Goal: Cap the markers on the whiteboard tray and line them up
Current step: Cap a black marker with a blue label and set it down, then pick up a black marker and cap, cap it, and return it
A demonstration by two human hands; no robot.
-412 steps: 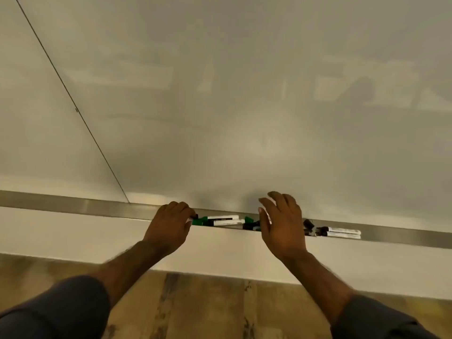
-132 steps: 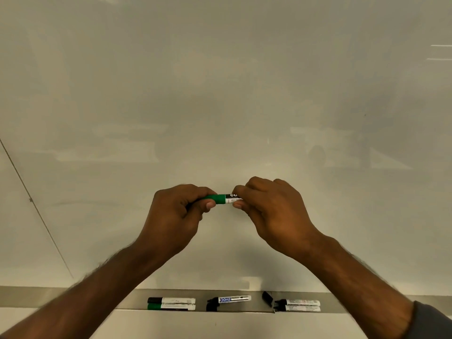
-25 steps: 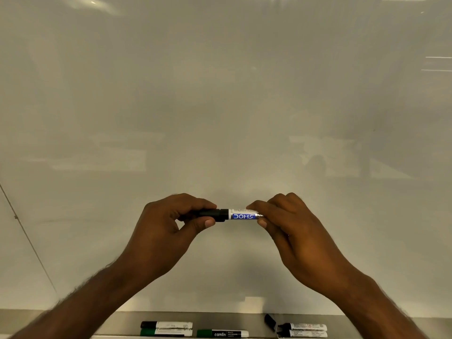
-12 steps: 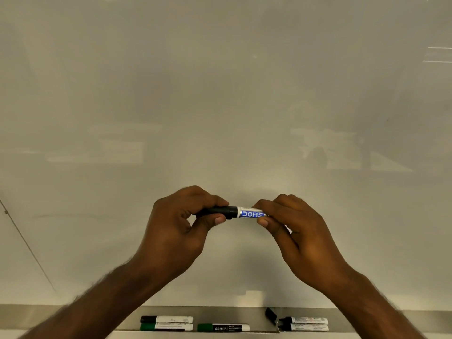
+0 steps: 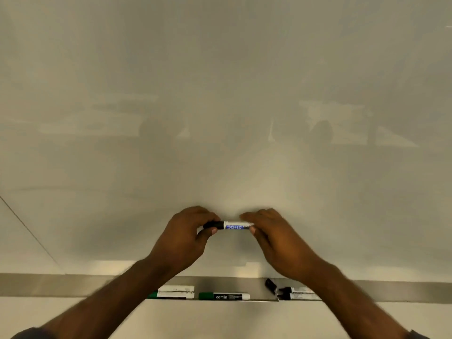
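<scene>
I hold a white marker with a blue label and black cap [image 5: 233, 226] level in front of the whiteboard, above the tray. My left hand [image 5: 182, 237] pinches the black cap end; my right hand [image 5: 274, 237] grips the barrel's other end. On the metal tray [image 5: 73, 285] below lie two capped markers side by side [image 5: 175, 291], partly behind my left forearm, and a green-capped marker [image 5: 223, 296]. Further right a loose black cap [image 5: 270, 286] stands tilted beside two markers [image 5: 297, 292] that my right forearm partly hides.
The whiteboard [image 5: 220, 106] fills the view, with a thin seam line [image 5: 29, 232] at the lower left. A pale wall strip [image 5: 220, 319] runs under the tray.
Both hands and the blue-labelled marker sit lower in view and closer to the tray than a second ago. The grip on the marker is the same. The tray markers have not moved.
</scene>
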